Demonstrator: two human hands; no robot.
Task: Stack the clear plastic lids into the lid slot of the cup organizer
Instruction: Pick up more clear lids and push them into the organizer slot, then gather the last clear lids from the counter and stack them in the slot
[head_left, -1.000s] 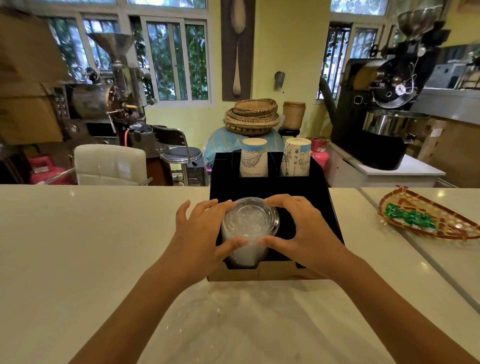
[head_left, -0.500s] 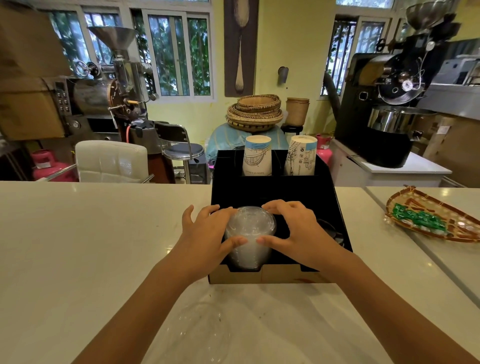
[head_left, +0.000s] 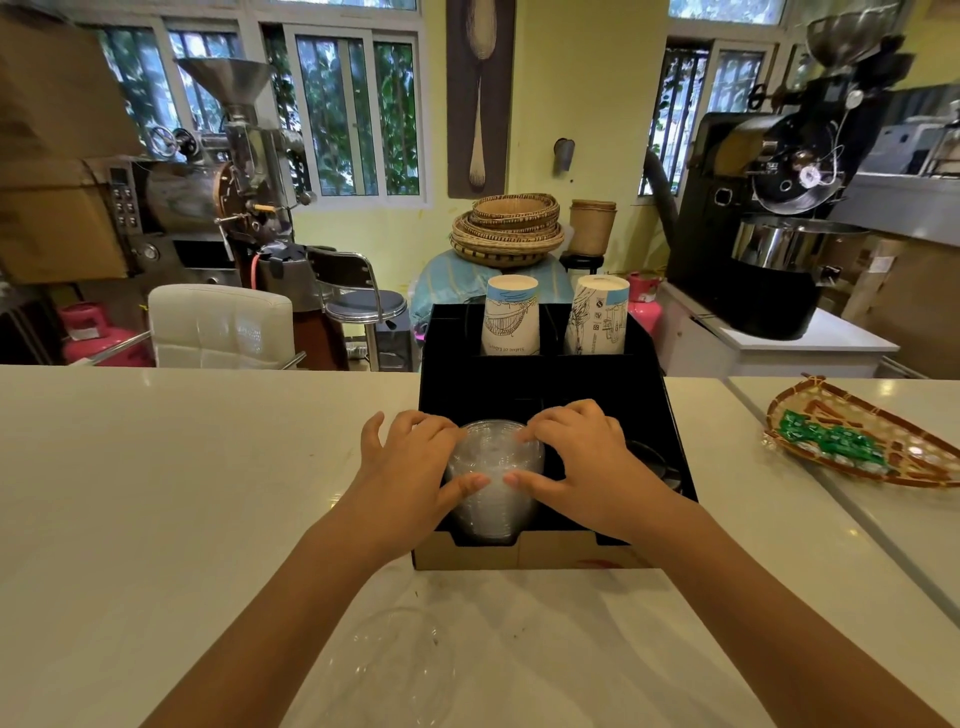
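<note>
Your left hand (head_left: 410, 467) and right hand (head_left: 576, 462) curl around the tall stack of clear plastic lids (head_left: 493, 483), seated in the near-left slot of the black cardboard cup organizer (head_left: 540, 384); stacking looks nearly done; one clear lid (head_left: 389, 670) seems left on the white bench (head_left: 156, 493).

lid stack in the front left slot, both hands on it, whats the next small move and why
Probably press the lid stack a little further down, then let go. The left hand and right hand grip its sides, and its top sits above the front wall of the black organizer, so it may not be fully seated yet.
</note>
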